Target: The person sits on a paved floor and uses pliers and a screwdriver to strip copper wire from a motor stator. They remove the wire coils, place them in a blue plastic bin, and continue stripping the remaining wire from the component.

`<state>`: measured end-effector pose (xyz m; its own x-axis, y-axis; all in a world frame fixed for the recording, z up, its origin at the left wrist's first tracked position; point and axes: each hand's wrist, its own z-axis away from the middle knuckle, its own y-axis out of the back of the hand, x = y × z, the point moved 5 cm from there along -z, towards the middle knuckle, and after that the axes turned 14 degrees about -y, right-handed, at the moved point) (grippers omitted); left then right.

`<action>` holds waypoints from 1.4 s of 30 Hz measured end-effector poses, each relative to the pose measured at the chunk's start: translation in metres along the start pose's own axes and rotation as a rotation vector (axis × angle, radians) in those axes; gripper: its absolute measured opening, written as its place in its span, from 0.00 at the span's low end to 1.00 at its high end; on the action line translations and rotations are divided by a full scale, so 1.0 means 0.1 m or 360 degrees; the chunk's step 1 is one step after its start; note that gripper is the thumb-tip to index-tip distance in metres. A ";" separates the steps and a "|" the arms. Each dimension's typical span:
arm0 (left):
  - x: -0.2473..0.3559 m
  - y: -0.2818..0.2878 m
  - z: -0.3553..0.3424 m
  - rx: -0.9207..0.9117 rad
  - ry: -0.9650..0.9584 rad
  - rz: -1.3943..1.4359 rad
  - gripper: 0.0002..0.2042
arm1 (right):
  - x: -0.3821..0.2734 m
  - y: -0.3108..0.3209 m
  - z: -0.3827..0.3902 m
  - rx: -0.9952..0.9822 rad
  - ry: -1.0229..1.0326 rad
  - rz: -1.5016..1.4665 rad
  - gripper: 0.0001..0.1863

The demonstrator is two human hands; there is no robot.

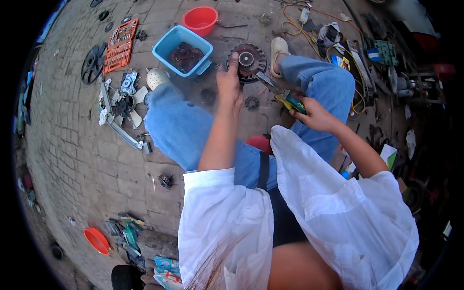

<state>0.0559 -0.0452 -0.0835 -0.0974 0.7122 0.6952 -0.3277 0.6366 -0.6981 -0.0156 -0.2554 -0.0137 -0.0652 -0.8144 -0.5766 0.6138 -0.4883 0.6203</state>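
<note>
Round metal part [247, 61] with a ridged rim sits between the person's two shoes, its near left edge held by the left hand [229, 84], thumb raised along it. The right hand [313, 115] is closed around the green-and-yellow handles of a pair of pliers [276, 87], whose tip points at the part; whether they touch is unclear. Nearby on the brick paving [72, 145] lies a small toothed ring [251, 103]. Beyond the left shoe stand a blue basin [187, 36] with dark pieces in it and a red basin [200, 20]. Farther left are white fan blades [138, 94], an open orange tool case [119, 46] and a black fan wheel [92, 63]. Cords [290, 21] and mixed hardware crowd the right side; an orange bowl [96, 240] lies lower left.
</note>
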 end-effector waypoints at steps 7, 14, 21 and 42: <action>0.07 0.16 -0.08 0.0173 -0.0055 0.0246 0.19 | 0.17 -0.22 0.02 -0.0177 -0.0399 -0.0942 0.12; 0.13 0.43 -0.12 0.0286 -0.0092 0.0250 0.18 | 0.82 -0.81 -0.98 0.0139 -0.0998 -0.0943 0.16; 0.20 0.65 -0.12 0.0320 -0.0149 0.0285 0.17 | 1.02 -1.16 -1.85 0.0873 -0.1188 -0.0263 0.27; 0.17 0.35 -0.01 0.0232 -0.0142 0.0019 0.20 | -0.18 -0.67 -0.95 -0.0379 -0.0280 -0.2614 0.09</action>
<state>0.0439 -0.0108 -0.0964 -0.1831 0.6864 0.7038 -0.4581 0.5738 -0.6788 0.0198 -0.1781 -0.0952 -0.7898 0.4508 -0.4159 -0.0956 -0.7603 -0.6426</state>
